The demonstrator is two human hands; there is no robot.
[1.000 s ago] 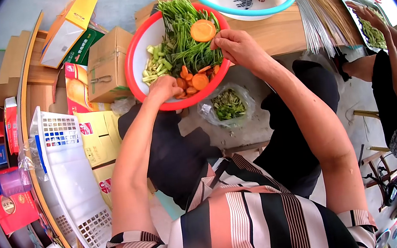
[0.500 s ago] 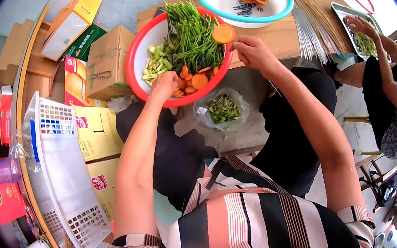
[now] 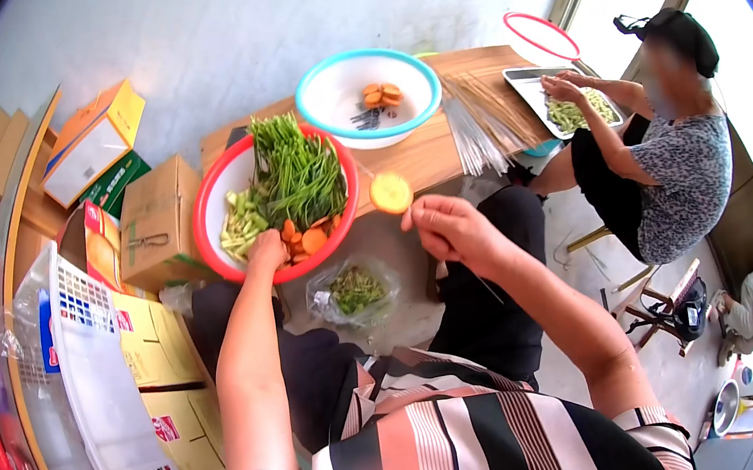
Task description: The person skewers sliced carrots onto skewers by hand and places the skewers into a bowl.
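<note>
My right hand [image 3: 454,232] pinches a thin skewer [image 3: 488,289], its fingers closed. An orange carrot slice [image 3: 391,193] sits on the skewer just beyond the fingertips. My left hand [image 3: 266,249] reaches over the near rim of a red-rimmed bowl [image 3: 206,243]. Its fingers are curled down beside a pile of carrot slices [image 3: 313,240]; what they hold, if anything, is hidden. The same bowl has a bunch of long green stems [image 3: 297,169] and pale green cut pieces [image 3: 240,222].
A blue-rimmed basin [image 3: 324,126] with a few carrot slices stands on the wooden table [image 3: 459,67]. Loose skewers [image 3: 477,131] lie to its right. A co-worker [image 3: 684,147] handles green pieces over a metal tray [image 3: 527,74]. A plastic bag of greens [image 3: 355,290] is below; boxes [image 3: 160,216] stand left.
The view has shifted, showing more wall and the co-worker's head. My right hand keeps the skewered carrot slice, now farther from the red-rimmed bowl. My left hand remains at the bowl.
</note>
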